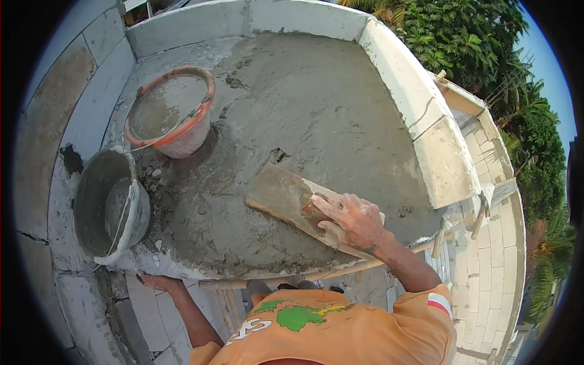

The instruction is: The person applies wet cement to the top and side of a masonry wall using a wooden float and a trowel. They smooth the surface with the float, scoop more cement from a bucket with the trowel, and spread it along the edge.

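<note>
My right hand point(350, 222) is closed around the grip of a long wooden float point(283, 187), which lies flat on wet grey mortar point(298, 103). The float slants from the middle of the mortar down toward the near right edge. At the lower left, my left hand point(159, 282) is by the near edge of the slab, below a grey bucket point(137, 210). It holds no tool, and its fingers look stretched out, though partly hard to make out. An orange-rimmed bucket point(188, 137) containing greyish liquid sits in the mortar at the left.
Low pale block walls border the mortar at the back point(188, 27) and the right point(420, 97). A taller block wall point(48, 121) rises on the left. Wooden poles point(480, 216) stick out at the right, beside another block wall point(486, 261). Trees point(468, 42) stand beyond.
</note>
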Tool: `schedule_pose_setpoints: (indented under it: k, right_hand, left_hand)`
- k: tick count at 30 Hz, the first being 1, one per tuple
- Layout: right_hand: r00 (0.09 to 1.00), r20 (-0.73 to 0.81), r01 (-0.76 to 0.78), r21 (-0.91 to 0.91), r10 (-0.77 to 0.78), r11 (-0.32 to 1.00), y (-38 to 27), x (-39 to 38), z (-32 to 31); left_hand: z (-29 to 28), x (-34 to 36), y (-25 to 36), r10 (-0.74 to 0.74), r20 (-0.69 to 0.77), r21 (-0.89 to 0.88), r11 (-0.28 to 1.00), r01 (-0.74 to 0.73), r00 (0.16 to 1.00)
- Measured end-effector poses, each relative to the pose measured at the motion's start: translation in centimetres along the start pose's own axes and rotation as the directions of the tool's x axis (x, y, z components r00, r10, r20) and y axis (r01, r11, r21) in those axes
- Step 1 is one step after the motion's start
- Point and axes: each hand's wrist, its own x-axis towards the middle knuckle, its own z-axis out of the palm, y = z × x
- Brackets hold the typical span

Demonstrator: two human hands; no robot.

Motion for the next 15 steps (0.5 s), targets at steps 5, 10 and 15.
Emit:
schedule_pose_setpoints:
  k: [5,10,15]
  right_hand:
    - [0.982,-0.121,-0.152,-0.06,0.144,0.987,1.5,-0.5,-0.8]
    - [0.975,-0.222,-0.023,-0.052,0.011,0.998,0.3,4.1,2.4]
    - [0.965,-0.227,-0.152,-0.084,0.13,0.985,1.2,5.4,4.1]
  left_hand:
    - [0.2,-0.2,2.3,-0.021,-0.004,-0.113,0.993,0.021,1.0]
    - [0.0,0.7,1.1,-0.128,0.004,-0.22,0.967,0.126,0.992]
    - [-0.3,2.0,-0.9,-0.202,-0.041,-0.196,0.962,0.19,0.979]
